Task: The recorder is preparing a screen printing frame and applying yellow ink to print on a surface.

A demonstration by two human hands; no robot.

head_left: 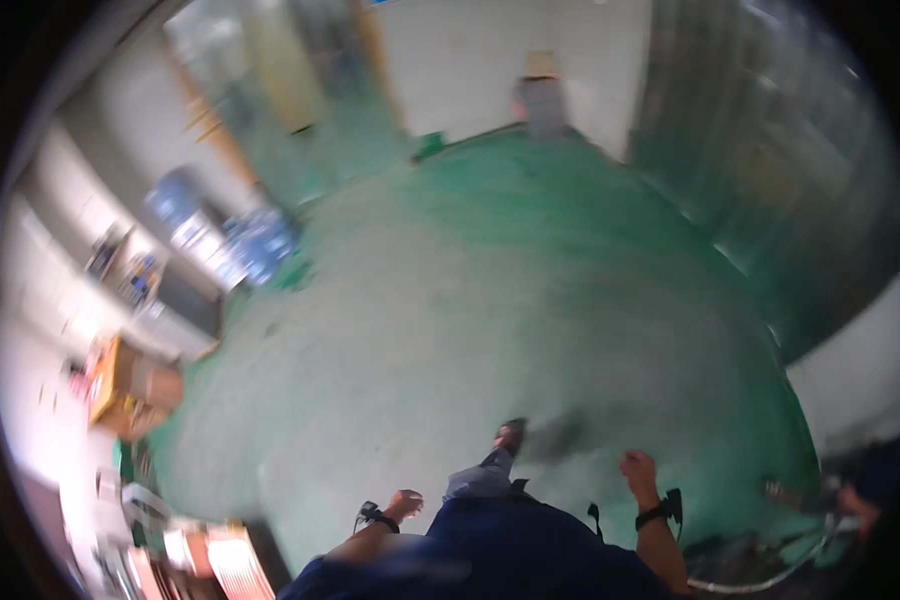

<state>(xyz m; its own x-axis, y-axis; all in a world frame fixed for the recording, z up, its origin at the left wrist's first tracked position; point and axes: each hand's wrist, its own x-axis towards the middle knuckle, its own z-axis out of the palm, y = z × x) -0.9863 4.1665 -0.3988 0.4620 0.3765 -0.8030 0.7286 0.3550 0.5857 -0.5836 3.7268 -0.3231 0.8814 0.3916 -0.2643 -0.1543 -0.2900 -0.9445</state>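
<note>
My left hand point(405, 503) hangs by my left side over the floor, with a dark band on its wrist. Its fingers look loosely apart and hold nothing visible, though motion blurs them. To the right of my body, my right hand point(639, 468) is held forward with its fingers curled in, and nothing shows in it. A dark band with a small box point(670, 508) circles that wrist. One foot in a dark shoe point(511, 434) is stepped out ahead on the green floor point(450, 300). Neither hand touches any object.
Large blue water bottles point(260, 245) stand along the left wall, near a grey cabinet point(185, 312) and cardboard boxes point(135, 390). Translucent curtains hang at far left point(290, 90) and right point(760, 170). A grey object point(543, 105) stands in the far corner. Another person point(860, 495) is at lower right, beside a pale hose point(760, 583).
</note>
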